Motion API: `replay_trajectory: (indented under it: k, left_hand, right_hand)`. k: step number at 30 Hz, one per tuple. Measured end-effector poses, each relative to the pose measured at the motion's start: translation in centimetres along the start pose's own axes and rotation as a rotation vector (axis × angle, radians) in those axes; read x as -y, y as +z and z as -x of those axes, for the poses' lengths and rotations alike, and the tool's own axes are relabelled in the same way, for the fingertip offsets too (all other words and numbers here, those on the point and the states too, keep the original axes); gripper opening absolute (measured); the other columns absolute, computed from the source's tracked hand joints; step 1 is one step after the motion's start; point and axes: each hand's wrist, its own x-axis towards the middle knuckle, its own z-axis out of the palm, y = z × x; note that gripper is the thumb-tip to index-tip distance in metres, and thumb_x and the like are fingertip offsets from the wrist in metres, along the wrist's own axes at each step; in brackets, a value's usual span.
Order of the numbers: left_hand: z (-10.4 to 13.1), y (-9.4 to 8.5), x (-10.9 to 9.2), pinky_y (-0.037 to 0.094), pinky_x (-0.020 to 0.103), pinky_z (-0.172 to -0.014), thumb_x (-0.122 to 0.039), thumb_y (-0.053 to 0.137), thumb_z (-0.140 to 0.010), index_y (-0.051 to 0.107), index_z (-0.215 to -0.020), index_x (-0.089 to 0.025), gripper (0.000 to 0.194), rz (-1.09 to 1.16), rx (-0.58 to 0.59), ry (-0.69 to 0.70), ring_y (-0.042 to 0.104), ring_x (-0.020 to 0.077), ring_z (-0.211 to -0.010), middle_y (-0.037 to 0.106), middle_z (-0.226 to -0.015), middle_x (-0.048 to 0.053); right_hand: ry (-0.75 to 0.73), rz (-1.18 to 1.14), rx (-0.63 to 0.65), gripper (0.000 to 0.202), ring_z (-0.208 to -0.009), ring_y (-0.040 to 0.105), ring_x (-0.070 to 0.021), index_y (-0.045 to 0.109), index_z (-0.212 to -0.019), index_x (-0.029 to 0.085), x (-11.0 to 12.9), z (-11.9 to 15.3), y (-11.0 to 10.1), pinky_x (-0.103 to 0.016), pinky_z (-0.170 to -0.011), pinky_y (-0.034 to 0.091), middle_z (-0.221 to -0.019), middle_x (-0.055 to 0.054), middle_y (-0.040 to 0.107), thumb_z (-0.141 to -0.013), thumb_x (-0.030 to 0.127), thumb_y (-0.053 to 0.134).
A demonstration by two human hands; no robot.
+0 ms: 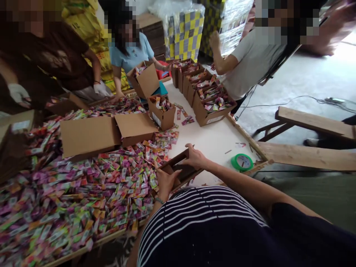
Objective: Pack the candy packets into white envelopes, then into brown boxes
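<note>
An open cardboard box (185, 172) is between my two hands at the table's near edge, its dark inside facing up. My left hand (166, 180) grips its left end, thumb over the rim. On the far right side, my right hand (195, 157) holds the box wall, with the thumb reaching inside. A large heap of small colourful sachets (111, 185) spreads over the table to the left, right up to my left hand. A roll of green tape (241, 162) lies to the right of the box.
Filled boxes (213, 118) stand in a row at the back, near a smaller filled box (161, 113). An open-flapped carton (89, 137) sits on the heap. Co-workers stand around the far side. Wooden benches (314, 122) are at right, beyond the table's wooden edge (247, 139).
</note>
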Motion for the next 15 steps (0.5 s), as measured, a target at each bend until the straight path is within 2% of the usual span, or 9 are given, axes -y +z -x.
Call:
replay_trajectory:
  k: [2, 5, 7, 9, 12, 15]
  left_hand:
    - [-0.4, 0.3, 0.4, 0.026, 0.049, -0.118, -0.053, 0.082, -0.058, 0.017, -0.147, -0.013, 0.117, 0.019, 0.006, 0.007, 0.026, 0.0340, -0.144, 0.027, -0.152, 0.024]
    - [-0.8, 0.7, 1.4, 0.026, 0.050, -0.117, -0.053, 0.078, -0.065, 0.024, -0.145, -0.016, 0.104, 0.065, 0.014, 0.043, 0.032, 0.0322, -0.141, 0.034, -0.149, 0.021]
    - [-0.9, 0.9, 2.1, 0.026, 0.049, -0.117, -0.052, 0.076, -0.069, 0.028, -0.143, -0.015, 0.096, 0.093, 0.031, 0.098, 0.033, 0.0311, -0.140, 0.036, -0.147, 0.021]
    - [-1.0, 0.9, 2.4, 0.028, 0.047, -0.117, -0.049, 0.074, -0.072, 0.030, -0.141, -0.015, 0.089, 0.122, 0.048, 0.127, 0.035, 0.0295, -0.139, 0.038, -0.146, 0.020]
    - [-1.2, 0.2, 2.5, 0.031, 0.047, -0.115, -0.045, 0.074, -0.074, 0.031, -0.140, -0.017, 0.084, 0.153, 0.082, 0.117, 0.040, 0.0277, -0.135, 0.040, -0.144, 0.018]
    - [-1.4, -0.2, 2.5, 0.035, 0.045, -0.112, -0.040, 0.074, -0.073, 0.037, -0.134, -0.019, 0.075, 0.154, 0.143, 0.134, 0.046, 0.0263, -0.130, 0.047, -0.138, 0.015]
  right_hand:
    - [-0.085, -0.155, 0.080, 0.072, -0.084, 0.066, -0.0200, 0.033, -0.131, 0.020, -1.3, 0.7, -0.4, -0.029, -0.075, 0.048, -0.087, -0.002, 0.066, -0.074, 0.032, 0.076]
    - [-0.225, -0.140, 0.008, 0.072, -0.083, 0.064, -0.0182, 0.033, -0.137, 0.023, -3.3, 0.7, -1.8, -0.030, -0.078, 0.049, -0.087, 0.001, 0.063, -0.076, 0.024, 0.072]
    - [-0.331, -0.007, -0.073, 0.081, -0.089, 0.061, -0.0209, 0.034, -0.141, 0.024, -4.4, 0.1, -2.5, -0.034, -0.081, 0.049, -0.095, -0.002, 0.061, -0.071, 0.027, 0.077]
    - [-0.400, 0.068, -0.085, 0.087, -0.091, 0.059, -0.0221, 0.038, -0.142, 0.024, -5.2, -0.6, -2.9, -0.035, -0.081, 0.050, -0.099, -0.005, 0.059, -0.067, 0.030, 0.081]
    - [-0.379, 0.037, -0.149, 0.085, -0.086, 0.058, -0.0212, 0.038, -0.144, 0.023, -6.4, -1.3, -2.9, -0.036, -0.079, 0.051, -0.099, -0.005, 0.059, -0.071, 0.035, 0.080]
    - [-0.421, 0.042, -0.200, 0.096, -0.106, 0.056, -0.0274, 0.034, -0.148, 0.021, -7.2, -1.5, -2.6, -0.043, -0.091, 0.050, -0.118, -0.012, 0.057, -0.067, 0.041, 0.082]
